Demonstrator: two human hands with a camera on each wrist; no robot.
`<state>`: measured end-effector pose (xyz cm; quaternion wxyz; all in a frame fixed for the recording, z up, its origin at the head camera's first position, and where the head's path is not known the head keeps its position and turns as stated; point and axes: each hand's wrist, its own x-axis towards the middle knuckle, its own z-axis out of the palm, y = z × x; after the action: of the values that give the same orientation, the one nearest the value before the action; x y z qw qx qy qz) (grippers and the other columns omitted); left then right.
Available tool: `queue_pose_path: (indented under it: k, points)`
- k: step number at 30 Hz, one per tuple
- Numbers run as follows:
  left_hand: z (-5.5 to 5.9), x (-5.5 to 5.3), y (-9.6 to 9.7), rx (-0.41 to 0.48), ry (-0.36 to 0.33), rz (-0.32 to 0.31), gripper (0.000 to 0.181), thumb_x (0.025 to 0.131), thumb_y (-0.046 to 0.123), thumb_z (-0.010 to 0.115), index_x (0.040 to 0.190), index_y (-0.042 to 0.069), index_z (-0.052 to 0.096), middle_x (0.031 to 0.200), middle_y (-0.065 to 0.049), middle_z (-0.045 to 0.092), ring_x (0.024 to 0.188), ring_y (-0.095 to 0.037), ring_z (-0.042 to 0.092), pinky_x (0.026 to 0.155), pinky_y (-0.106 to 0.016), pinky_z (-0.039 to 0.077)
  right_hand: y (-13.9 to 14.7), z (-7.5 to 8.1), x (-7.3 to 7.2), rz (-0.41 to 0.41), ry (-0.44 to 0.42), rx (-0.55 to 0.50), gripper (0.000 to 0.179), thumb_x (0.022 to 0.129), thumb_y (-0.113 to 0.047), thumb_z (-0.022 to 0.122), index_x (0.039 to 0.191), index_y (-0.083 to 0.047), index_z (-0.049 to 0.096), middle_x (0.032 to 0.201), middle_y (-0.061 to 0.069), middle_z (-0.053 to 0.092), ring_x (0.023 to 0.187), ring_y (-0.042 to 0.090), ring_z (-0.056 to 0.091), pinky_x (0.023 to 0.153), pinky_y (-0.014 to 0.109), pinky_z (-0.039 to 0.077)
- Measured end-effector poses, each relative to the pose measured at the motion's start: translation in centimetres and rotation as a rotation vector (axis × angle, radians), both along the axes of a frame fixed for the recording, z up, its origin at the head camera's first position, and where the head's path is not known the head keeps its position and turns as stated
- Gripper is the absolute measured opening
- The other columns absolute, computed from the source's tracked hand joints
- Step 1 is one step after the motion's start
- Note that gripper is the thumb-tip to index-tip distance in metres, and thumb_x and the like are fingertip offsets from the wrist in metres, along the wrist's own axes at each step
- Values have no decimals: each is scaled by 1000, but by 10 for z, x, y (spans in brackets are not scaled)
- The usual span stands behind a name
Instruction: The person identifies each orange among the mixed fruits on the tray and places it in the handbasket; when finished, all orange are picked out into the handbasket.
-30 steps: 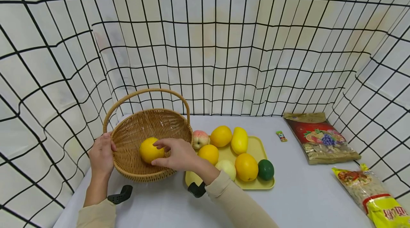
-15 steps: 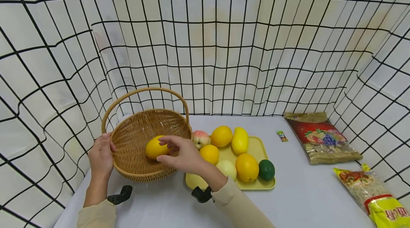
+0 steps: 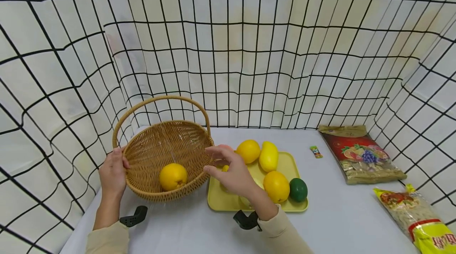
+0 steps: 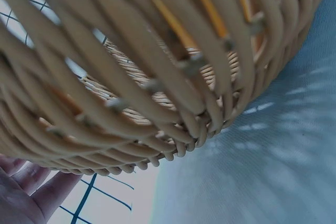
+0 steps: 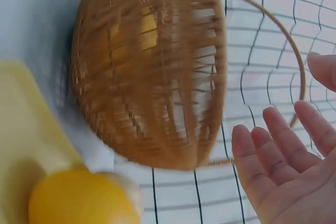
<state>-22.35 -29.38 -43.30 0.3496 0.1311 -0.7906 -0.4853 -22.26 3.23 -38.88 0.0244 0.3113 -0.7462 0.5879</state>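
Note:
My left hand grips the left rim of a wicker basket, which tilts toward me with its arched handle up. In the basket lies a yellow-orange orange; slivers of it show through the weave in the left wrist view. My right hand hovers over the left part of a yellow tray, just right of the basket, holding nothing. Its fingers are spread and relaxed, as the right wrist view confirms. The hand partly covers a peach, another orange and a pale green fruit.
On the tray also lie an orange, a yellow mango, a larger orange and a dark green fruit. To the right are a small candy packet, a red-gold bag and a clear-yellow bag.
My right hand has let go of the orange and moved right, out of the basket to above the tray. The orange has rolled lower in the basket. My left hand keeps its grip.

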Motion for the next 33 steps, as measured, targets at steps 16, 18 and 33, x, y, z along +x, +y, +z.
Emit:
queue_pose_path:
  k: [16, 18, 33]
  points:
    - [1, -1, -5, -20, -95, -22, 62, 105, 45, 30, 72, -2, 53, 122, -12, 61, 119, -19, 52, 83, -18, 32, 92, -4, -7, -169, -75, 167, 33, 92, -18, 69, 124, -12, 62, 121, 3, 64, 107, 22, 61, 91, 32, 50]
    - [1, 0, -7, -19, -112, -14, 62, 105, 46, 32, 71, -1, 53, 113, -6, 61, 108, -12, 54, 79, -19, 32, 101, -4, -11, -164, -53, 168, 32, 93, -19, 68, 124, -11, 62, 121, 5, 65, 107, 24, 62, 90, 33, 50]
    - [3, 2, -15, -35, -215, -67, 64, 106, 45, 18, 76, -1, 49, 123, -20, 56, 123, -31, 47, 87, -35, 32, 148, -12, -29, -176, -120, 307, 41, 92, -23, 69, 128, -6, 59, 127, 9, 62, 112, 29, 60, 96, 44, 47]
